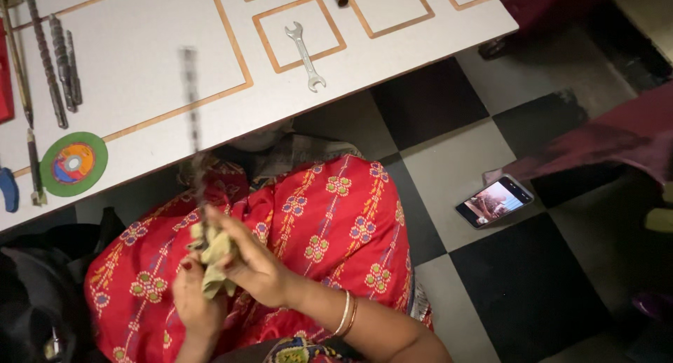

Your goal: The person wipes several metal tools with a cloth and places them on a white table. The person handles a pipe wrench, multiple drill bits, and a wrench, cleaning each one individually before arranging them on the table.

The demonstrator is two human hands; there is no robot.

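Head view, only cam we've got. Your two hands sit low over the lap, both wrapped round one bundle: a yellow-green rag (214, 254) w/ a long drill bit (191, 118) running up out of it.

Right hand (256, 265) is clenched round the rag from the right side, fingers curled over the top of the cloth, bangles (345, 314) at the wrist. Left hand (196, 300) is just below that grip, cupping the rag's lower end, fingers closed on cloth, red nails showing. Whether either hand presses the metal through the rag, can't tell; cloth hides it.

Bit's long axis: near vertical in frame, leaning a touch left as it goes up, away from your body. Lower end is buried in the rag at the grip; free end reaches well above it, across the edge of the white table (140, 62). It's motion-blurred, so the tip's hard to fix. Right hand is the nearer one to the exposed shank, it sits right where the bit leaves the cloth.

Around the grip: up and left on the table, more long bits (59, 58) lying side by side, a green cutting disc (73, 164) nearer you. Up and right, an open-end spanner (306, 56) inside an orange-lined square. Far right of the grip, on the checkered floor (533, 293), a phone (494, 201), screen lit.
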